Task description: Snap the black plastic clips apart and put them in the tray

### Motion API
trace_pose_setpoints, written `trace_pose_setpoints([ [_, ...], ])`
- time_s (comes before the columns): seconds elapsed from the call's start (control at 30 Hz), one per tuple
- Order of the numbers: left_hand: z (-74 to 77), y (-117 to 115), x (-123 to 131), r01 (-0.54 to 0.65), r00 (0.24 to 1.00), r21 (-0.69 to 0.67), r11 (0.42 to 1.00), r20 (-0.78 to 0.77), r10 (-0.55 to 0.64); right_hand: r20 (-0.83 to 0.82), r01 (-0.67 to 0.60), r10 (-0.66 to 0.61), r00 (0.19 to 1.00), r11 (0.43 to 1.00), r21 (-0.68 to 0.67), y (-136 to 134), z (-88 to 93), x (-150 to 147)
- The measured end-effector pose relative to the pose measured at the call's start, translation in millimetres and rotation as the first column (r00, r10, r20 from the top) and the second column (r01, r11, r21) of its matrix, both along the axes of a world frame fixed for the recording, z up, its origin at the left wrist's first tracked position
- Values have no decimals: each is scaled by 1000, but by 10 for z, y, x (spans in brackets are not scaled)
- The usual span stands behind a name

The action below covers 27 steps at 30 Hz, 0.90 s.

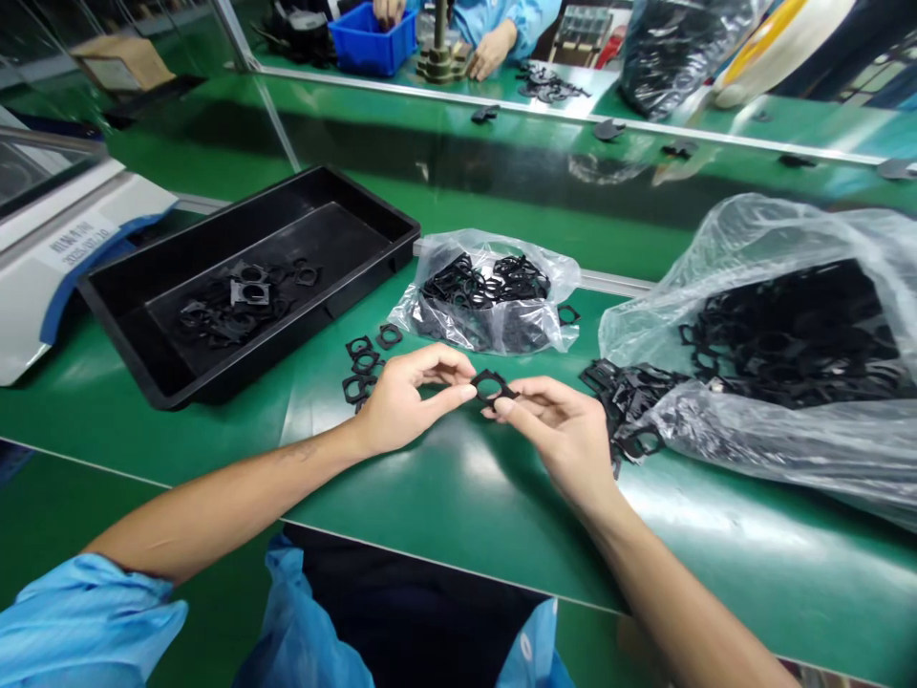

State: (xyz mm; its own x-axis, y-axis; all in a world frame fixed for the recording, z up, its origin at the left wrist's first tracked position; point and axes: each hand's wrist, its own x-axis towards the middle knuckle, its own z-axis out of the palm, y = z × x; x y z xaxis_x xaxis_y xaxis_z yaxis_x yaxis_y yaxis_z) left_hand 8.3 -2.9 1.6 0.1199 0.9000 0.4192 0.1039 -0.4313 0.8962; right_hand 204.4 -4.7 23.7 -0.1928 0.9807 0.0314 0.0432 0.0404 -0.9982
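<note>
A small black plastic ring part [491, 386] is pinched between both hands just above the green table [458, 497]. My left hand [401, 401] grips its left side with thumb and fingers closed. My right hand [555, 425] holds its right side, fingers curled. Several more black ring parts [365, 368] lie on the table just left of my left hand. A loose heap of the same parts [620, 397] spills from a big clear bag [780, 354] right of my right hand.
A black tray [179, 373] with several parts stands at the left. A smaller clear bag of parts [494, 291] lies behind my hands. A white machine [50, 258] sits far left. Across the conveyor another person's hands [491, 53] work beside a blue bin [373, 43].
</note>
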Motion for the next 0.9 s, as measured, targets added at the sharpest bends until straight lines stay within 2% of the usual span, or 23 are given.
trace_pose_setpoints([
  [0.07,-17,-1,-4,24,999,46,999,-46,-22,-133,-42,9,991,969,-243,30,7,-8],
  [0.13,-21,-2,-12,37,991,145,989,-130,-18,-217,-77,-8,976,922,-378,61,20,-4],
  [0.23,-15,-3,-22,24,971,273,962,-236,43,-286,-138,-7,958,865,-483,91,38,13],
  [0.33,-21,-2,-29,6,961,322,947,-262,83,-301,-188,31,953,840,-509,98,41,18],
  [0.4,-29,1,-33,-1,960,331,944,-265,94,-259,-179,56,964,857,-483,93,32,11],
  [0.47,-35,7,-37,-10,959,322,947,-263,100,-167,-109,45,985,910,-400,84,19,2],
  [0.53,-34,12,-40,-21,960,301,953,-260,104,-59,-17,2,998,969,-248,70,6,-3],
  [0.6,-26,12,-39,-30,961,280,960,-255,105,26,5,-3,1000,997,-77,51,-1,-1],
  [0.7,-11,1,-27,-42,967,237,971,-235,99,148,-63,47,988,992,105,16,-6,9],
  [0.77,-8,-7,-11,-57,976,168,984,-197,90,206,-78,43,978,983,166,-2,-10,12],
  [0.9,-29,-6,22,-42,997,-89,995,-69,36,186,-45,20,982,991,129,-4,-26,6],
])
